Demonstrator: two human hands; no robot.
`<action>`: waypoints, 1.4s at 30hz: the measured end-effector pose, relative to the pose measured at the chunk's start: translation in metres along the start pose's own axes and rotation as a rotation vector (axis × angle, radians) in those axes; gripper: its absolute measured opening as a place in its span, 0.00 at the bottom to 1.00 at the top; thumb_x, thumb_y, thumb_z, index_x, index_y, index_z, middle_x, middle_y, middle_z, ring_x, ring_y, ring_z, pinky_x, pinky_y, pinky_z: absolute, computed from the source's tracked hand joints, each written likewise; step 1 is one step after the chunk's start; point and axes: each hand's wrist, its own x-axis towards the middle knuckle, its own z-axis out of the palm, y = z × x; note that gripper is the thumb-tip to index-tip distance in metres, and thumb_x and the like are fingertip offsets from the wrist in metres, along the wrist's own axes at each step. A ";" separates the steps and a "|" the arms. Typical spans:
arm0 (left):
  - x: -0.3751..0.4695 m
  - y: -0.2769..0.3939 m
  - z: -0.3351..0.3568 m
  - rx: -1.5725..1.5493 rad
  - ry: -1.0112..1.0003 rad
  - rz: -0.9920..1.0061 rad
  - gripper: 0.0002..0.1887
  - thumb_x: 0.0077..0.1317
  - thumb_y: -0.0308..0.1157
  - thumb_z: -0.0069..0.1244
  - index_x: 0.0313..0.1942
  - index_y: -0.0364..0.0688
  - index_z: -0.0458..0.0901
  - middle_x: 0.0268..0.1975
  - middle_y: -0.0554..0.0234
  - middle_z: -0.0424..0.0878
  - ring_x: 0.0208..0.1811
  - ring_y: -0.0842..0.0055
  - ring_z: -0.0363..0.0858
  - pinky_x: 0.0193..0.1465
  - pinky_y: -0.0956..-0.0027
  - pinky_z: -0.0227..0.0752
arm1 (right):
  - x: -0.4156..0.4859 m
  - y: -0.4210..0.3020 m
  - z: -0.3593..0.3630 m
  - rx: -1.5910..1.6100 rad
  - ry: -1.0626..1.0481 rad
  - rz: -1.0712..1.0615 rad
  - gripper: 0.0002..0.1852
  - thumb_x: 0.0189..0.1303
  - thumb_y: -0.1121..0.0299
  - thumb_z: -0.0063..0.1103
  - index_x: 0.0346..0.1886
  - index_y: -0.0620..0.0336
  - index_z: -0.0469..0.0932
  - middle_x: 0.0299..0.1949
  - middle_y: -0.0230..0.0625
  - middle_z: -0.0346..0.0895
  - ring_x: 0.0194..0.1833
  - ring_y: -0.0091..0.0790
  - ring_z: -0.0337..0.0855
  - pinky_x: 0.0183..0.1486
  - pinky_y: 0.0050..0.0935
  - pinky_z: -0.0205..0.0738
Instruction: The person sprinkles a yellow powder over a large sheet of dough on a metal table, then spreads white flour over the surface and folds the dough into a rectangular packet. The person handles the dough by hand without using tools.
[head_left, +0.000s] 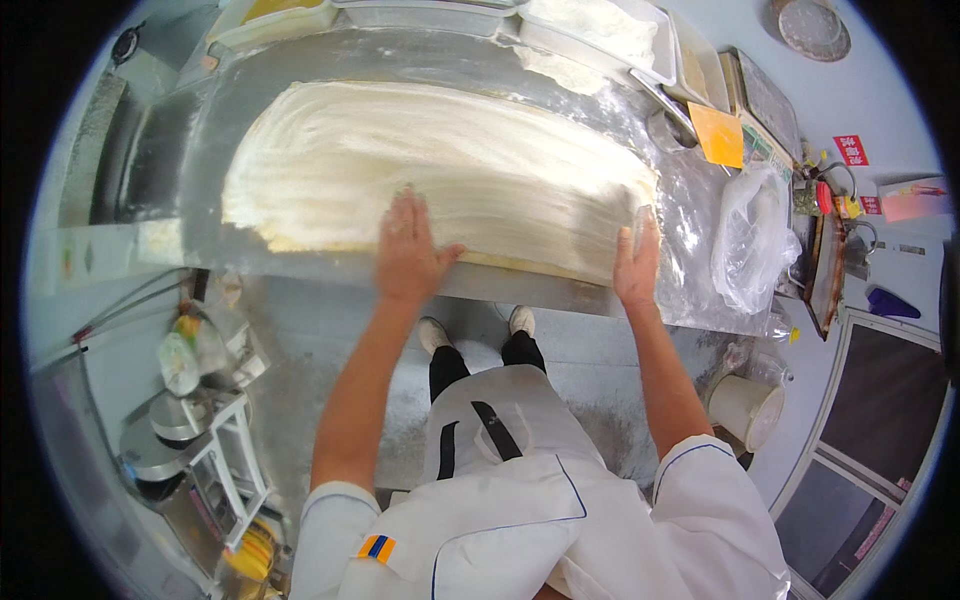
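A long, wide sheet of floured dough (442, 157) lies flat on a metal worktable (585, 296). My left hand (412, 247) rests palm down on the sheet's near edge, a little left of its middle, with the thumb spread to the right. Near the right end of the same sheet, my right hand (637, 259) is on or just over the dough, fingers pointing away and slightly parted. Neither hand grips anything. Swirled streaks of flour cover the dough's surface.
Plastic tubs, one holding flour (600, 30), line the table's far edge. At right are an orange scraper (716, 135), a metal cup (671, 131) and a clear plastic bag (754, 240). A white bucket (746, 412) lies below right; metal pots (161, 446) stand lower left.
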 end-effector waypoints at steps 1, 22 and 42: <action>0.002 0.019 0.005 0.000 -0.019 0.043 0.50 0.67 0.65 0.44 0.74 0.30 0.55 0.78 0.40 0.52 0.79 0.51 0.52 0.78 0.48 0.48 | 0.002 0.011 -0.008 0.043 0.042 0.036 0.37 0.75 0.50 0.44 0.73 0.76 0.59 0.75 0.63 0.55 0.76 0.59 0.55 0.78 0.47 0.45; 0.058 0.354 0.078 -0.374 -0.330 0.247 0.53 0.64 0.62 0.51 0.75 0.30 0.51 0.80 0.46 0.48 0.81 0.58 0.45 0.82 0.56 0.39 | 0.052 0.135 -0.087 0.464 -0.050 -0.025 0.27 0.74 0.65 0.45 0.71 0.72 0.63 0.71 0.56 0.65 0.72 0.50 0.63 0.75 0.42 0.53; 0.093 -0.086 -0.019 0.010 0.012 -0.174 0.49 0.68 0.62 0.46 0.73 0.29 0.54 0.78 0.40 0.51 0.79 0.53 0.51 0.80 0.53 0.45 | 0.098 -0.066 0.031 0.461 -0.205 -0.093 0.27 0.78 0.63 0.42 0.73 0.71 0.62 0.73 0.53 0.63 0.75 0.46 0.60 0.76 0.39 0.49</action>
